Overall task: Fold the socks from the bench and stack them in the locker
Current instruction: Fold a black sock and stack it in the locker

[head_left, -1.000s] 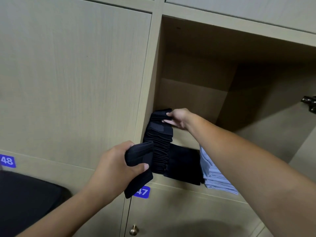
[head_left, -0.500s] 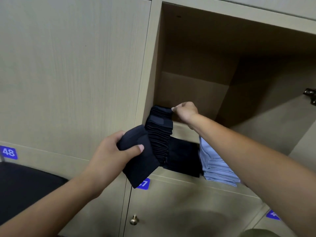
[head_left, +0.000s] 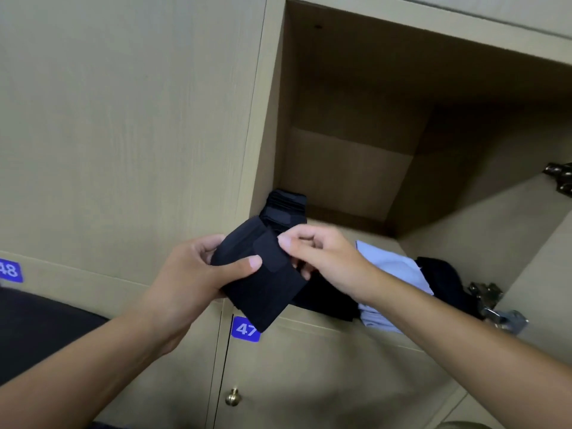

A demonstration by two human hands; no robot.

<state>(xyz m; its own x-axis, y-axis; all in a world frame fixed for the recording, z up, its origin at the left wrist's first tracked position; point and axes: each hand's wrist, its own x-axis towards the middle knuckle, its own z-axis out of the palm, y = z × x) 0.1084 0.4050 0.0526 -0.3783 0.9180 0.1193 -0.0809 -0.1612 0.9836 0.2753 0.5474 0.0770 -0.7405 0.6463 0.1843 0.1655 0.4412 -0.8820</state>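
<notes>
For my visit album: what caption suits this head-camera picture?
Both hands, left hand and right hand, hold a folded black sock before the open locker.

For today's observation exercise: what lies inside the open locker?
A tall black sock stack, light blue folded socks and more black fabric. Hands and the held sock cover the middle.

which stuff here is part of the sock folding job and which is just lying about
Job: folded black sock held by both hands, left and right; black sock stack; open locker.
Lying about: brass knob; label 47; door hinge.
</notes>
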